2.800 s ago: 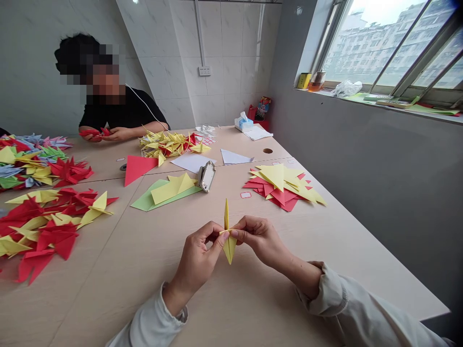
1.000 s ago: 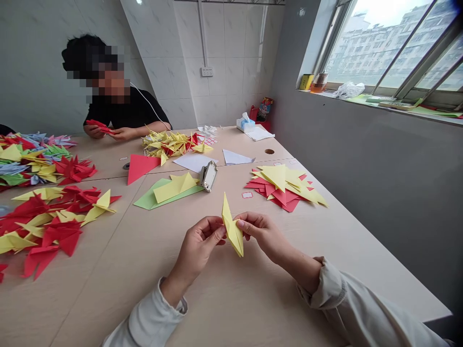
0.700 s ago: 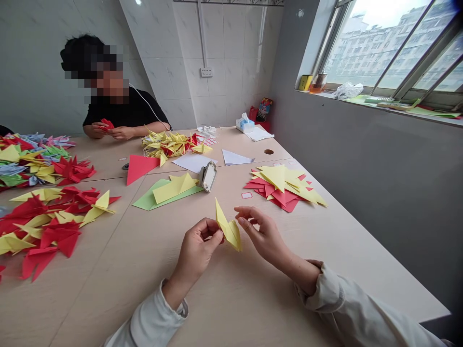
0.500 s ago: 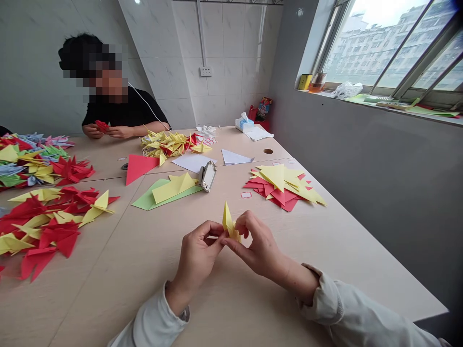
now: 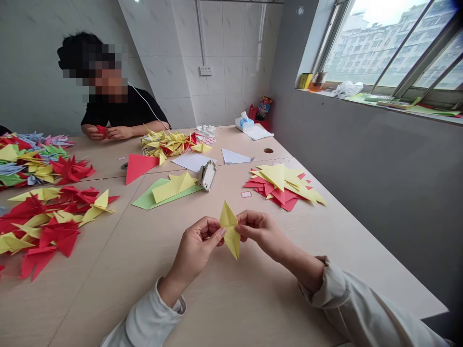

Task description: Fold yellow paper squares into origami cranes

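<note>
A piece of folded yellow origami paper (image 5: 230,235), now a long diamond with pointed ends, is held up over the table in front of me. My left hand (image 5: 198,248) pinches its left edge, thumb on the near face. On the opposite edge, my right hand (image 5: 265,236) grips it between thumb and fingers. Beyond the hands stands a small white metal device (image 5: 207,176), tilted beside a folded yellow sheet (image 5: 174,187) that lies on a green sheet (image 5: 148,195). Right of that is a pile of red and yellow folded triangles (image 5: 284,185).
Red and yellow paper cranes (image 5: 54,226) heap on the left, with a multicoloured heap (image 5: 29,156) behind. More yellow cranes (image 5: 170,144) lie near a person (image 5: 119,108) across the table, who holds red paper. A tissue box (image 5: 244,123) stands at the back; a wall borders the right.
The yellow paper has opened from a narrow upright spike into a flat diamond, its lower point now hanging down. My right fingers moved from above it to its right edge.
</note>
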Tool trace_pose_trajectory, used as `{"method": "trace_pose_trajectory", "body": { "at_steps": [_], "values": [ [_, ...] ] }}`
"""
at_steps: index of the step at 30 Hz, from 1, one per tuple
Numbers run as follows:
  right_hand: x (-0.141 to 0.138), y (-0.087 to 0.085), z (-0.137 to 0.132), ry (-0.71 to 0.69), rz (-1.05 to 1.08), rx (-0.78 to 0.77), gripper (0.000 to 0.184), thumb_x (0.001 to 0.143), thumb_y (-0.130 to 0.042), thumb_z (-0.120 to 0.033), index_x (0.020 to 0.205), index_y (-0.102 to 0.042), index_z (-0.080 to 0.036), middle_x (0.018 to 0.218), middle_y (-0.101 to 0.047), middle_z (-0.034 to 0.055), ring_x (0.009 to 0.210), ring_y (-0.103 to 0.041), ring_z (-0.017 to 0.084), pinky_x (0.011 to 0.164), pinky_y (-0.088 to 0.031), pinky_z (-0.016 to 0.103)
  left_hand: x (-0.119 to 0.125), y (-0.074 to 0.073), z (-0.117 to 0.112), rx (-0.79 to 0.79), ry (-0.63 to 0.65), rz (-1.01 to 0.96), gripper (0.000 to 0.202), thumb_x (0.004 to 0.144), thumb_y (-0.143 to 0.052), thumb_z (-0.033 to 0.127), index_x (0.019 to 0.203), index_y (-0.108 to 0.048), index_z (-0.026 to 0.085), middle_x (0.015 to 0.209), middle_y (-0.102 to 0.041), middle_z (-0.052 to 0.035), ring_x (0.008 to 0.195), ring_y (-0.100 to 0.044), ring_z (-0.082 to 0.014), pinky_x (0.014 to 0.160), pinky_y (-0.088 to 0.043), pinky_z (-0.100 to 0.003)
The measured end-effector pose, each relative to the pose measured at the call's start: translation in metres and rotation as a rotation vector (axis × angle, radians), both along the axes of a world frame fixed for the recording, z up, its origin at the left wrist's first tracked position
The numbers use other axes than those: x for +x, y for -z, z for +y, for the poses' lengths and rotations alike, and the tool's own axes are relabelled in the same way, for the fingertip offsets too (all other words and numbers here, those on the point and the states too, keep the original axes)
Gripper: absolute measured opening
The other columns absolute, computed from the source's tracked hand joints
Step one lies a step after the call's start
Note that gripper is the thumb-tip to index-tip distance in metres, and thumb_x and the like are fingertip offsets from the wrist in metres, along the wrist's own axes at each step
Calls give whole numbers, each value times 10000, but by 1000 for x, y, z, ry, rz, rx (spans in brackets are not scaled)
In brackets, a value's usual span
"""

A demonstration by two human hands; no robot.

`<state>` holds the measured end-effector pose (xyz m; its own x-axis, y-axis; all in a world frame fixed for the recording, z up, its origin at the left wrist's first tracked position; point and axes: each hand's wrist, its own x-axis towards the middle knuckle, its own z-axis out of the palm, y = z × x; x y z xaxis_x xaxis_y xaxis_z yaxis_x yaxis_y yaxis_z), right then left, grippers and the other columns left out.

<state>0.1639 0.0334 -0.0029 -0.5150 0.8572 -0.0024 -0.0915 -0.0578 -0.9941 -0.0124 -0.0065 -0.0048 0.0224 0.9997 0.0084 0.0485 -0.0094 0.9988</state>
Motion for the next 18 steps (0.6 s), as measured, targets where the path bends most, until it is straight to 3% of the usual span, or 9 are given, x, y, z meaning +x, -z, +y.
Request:
{"method": "trace_pose_trajectory", "body": {
  "at_steps": [3, 8, 14, 18],
  "values": [
    [-1, 1, 1, -35, 116, -113, 120, 755, -650, -273, 802, -641, -163, 725, -601, 7, 644, -525, 109, 612, -423, 243, 0, -3, 0, -55, 14, -93, 167, 753, -666, 307, 827, -592, 177, 729, -638, 7, 703, -613, -145, 668, -546, -297],
    [0, 3, 1, -86, 186, -104, 91, 796, -605, -233, 767, -649, -159, 722, -607, 12, 660, -554, 115, 645, -448, 258, -1, -7, -1, 2, 80, -115, 103, 788, -626, 271, 761, -628, 172, 731, -620, -1, 732, -601, -148, 725, -529, -304],
    [2, 0, -2, -36, 123, 171, 136, 830, -562, -223, 728, -632, -168, 773, -563, 21, 670, -561, 131, 633, -472, 284, -3, -8, -6, 138, 102, -18, 134, 835, -559, 206, 749, -657, 177, 790, -588, -16, 775, -572, -143, 723, -496, -255],
    [2, -2, -5, 12, 91, 297, 152, 866, -511, -208, 763, -616, -169, 798, -556, 31, 672, -556, 128, 619, -477, 281, -1, -9, -7, 125, 96, -49, 126, 836, -569, 226, 896, -675, 195, 899, -613, -30, 849, -589, -163, 751, -516, -275]
  ]
}}
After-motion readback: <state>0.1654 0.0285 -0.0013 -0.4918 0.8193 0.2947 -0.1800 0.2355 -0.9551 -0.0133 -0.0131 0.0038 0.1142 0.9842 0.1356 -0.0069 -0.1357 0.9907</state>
